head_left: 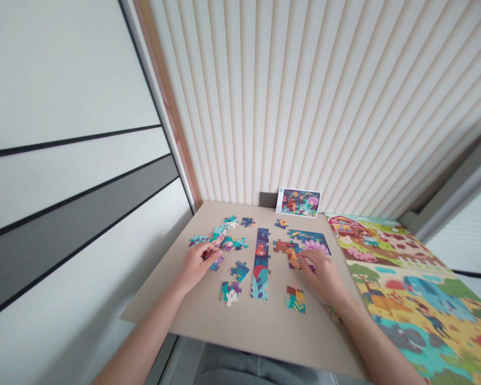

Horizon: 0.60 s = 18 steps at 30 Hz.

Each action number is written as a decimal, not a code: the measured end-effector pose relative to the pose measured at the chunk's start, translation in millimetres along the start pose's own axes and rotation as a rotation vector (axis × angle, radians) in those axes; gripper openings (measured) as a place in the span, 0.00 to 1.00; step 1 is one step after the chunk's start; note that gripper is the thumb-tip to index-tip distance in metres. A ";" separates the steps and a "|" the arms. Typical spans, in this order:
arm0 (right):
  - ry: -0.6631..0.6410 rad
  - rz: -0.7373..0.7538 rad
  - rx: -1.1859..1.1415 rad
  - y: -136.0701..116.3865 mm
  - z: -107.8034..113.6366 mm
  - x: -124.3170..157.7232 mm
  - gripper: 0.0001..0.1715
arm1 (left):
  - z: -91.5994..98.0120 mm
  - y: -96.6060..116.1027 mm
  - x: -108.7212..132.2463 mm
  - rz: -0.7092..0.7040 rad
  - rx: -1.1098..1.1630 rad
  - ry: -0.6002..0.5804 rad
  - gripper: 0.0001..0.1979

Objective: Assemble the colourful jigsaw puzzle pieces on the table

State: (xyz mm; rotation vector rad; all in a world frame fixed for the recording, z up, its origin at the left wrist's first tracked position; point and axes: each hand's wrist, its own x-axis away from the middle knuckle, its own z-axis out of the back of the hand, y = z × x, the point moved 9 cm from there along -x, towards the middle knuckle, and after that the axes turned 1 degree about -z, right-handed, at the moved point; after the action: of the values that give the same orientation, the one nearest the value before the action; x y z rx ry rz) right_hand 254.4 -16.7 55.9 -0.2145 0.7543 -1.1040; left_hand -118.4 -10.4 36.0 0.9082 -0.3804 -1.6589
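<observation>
My left hand (pixel 195 264) is closed in a pinch at the left pile, with a small reddish puzzle piece (pixel 206 255) at its fingertips. My right hand (pixel 321 271) has its thumb and fingers closed at the edge of an orange puzzle piece (pixel 292 259), which lies below a brown piece (pixel 281 245). Part of the right-hand group is hidden under that hand. Between the hands stands a joined vertical puzzle strip (pixel 260 267) with a red creature. A joined block (pixel 310 240) with a pink fan shape lies beyond my right hand.
Loose puzzle pieces (pixel 224 232) lie heaped at the left; others include a rabbit piece (pixel 231 293) and a yellow-plant piece (pixel 295 299). A picture card (pixel 299 202) leans on the ribbed wall. Finished-looking animal puzzles (pixel 420 299) cover the right side. A cabinet (pixel 64 214) flanks the left.
</observation>
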 end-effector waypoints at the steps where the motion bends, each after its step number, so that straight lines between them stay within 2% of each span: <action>1: -0.001 -0.001 0.001 -0.4 0.0 -0.2 0.16 | -2.1 0.0 0.6 0.011 0.009 -0.018 0.17; 4: -0.013 0.000 -0.001 -1.5 -0.5 -0.9 0.16 | -4.2 -2.1 2.2 0.048 0.029 -0.031 0.18; 7: -0.007 -0.006 -0.001 -1.0 -0.6 -0.3 0.16 | -1.2 -6.4 2.5 0.080 0.033 0.006 0.17; 13: 0.004 0.014 0.027 1.4 -1.7 -1.5 0.16 | 1.1 -11.7 0.1 0.060 -0.025 0.045 0.17; 15: -0.010 0.037 0.084 1.8 -0.5 -10.6 0.16 | -1.3 -14.8 0.5 0.059 -0.029 0.027 0.17; 18: -0.113 0.075 0.239 5.3 -6.1 -37.1 0.15 | -4.4 -19.4 2.2 0.066 -0.011 0.001 0.18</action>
State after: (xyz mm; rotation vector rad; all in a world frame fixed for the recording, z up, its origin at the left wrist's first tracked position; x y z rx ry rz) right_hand 245.5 19.1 65.1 -0.0450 0.5202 -1.0909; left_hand -128.5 -5.8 19.4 0.8800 -0.3964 -1.5984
